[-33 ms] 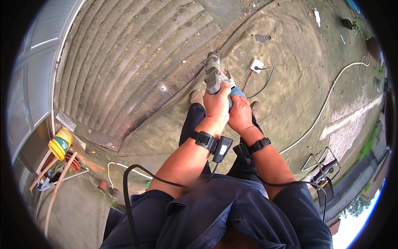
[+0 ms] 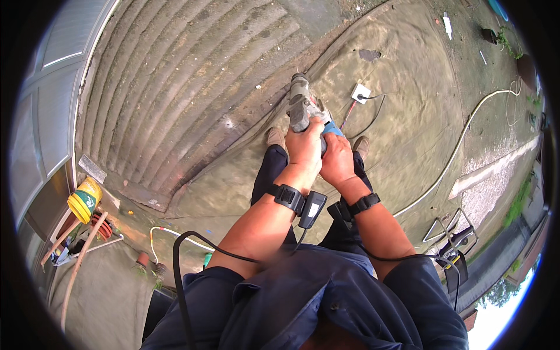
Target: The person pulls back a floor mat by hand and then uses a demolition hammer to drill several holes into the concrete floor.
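Note:
In front of my body I hold up a corded power tool (image 2: 301, 104), a worn grey and blue body that looks like a hammer drill. My left hand (image 2: 305, 143) is closed around its grip, thumb on top. Just to the right, my right hand (image 2: 338, 156) is closed on its rear end, close by the blue part (image 2: 332, 129). The two hands nearly touch, and they cover much of the handle. The tool's far end points forward, over the edge of the ground sheet. No bit can be made out.
A white socket block (image 2: 360, 93) with a black plug and cord lies on the brownish ground sheet (image 2: 408, 134). Ridged concrete (image 2: 192, 87) slopes at left. A pale hose (image 2: 448, 165) curves along the right. A yellow bucket (image 2: 84, 199) and wooden handles (image 2: 85, 256) stand lower left.

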`<state>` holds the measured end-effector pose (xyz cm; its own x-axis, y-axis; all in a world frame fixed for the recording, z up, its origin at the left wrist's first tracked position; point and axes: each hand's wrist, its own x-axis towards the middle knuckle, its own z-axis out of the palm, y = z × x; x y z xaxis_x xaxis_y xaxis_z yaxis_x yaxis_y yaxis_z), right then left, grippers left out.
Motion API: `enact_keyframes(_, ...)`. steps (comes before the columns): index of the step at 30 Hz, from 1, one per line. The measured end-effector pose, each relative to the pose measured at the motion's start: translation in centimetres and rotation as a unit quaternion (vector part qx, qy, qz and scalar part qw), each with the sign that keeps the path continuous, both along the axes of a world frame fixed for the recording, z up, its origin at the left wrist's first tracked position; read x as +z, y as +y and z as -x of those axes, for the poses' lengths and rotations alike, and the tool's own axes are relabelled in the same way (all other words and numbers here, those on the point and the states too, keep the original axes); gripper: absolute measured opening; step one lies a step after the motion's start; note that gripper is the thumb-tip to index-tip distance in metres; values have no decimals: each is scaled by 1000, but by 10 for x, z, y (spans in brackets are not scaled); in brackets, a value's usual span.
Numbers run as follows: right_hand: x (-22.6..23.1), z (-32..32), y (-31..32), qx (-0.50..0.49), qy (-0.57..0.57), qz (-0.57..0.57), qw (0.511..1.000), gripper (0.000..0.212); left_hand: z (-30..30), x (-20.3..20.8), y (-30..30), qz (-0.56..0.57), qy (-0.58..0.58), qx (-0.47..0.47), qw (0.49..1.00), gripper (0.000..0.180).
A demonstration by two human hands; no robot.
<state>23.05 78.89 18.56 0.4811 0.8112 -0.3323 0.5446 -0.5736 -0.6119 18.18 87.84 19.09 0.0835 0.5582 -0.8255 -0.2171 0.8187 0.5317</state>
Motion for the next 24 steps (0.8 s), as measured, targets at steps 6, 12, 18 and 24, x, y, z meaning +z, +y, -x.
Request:
enact_keyframes(6, -2, -47, -10, 60, 19, 6, 998, 31, -38, -5, -19, 1, 6, 39, 999, 27)
enact_keyframes(12, -12, -98, -21, 98, 41, 34, 994, 28, -85, -7, -34, -16, 40, 83, 996, 27)
enact_keyframes(18, -16, -129, -23, 135, 65, 30, 988, 29, -110, -8, -38, 5, 49, 109, 993, 30)
enact_keyframes(24, -18, -125, -10, 162, 48, 65, 983, 28, -103, -17, -31, 32, 32, 147, 988, 25)
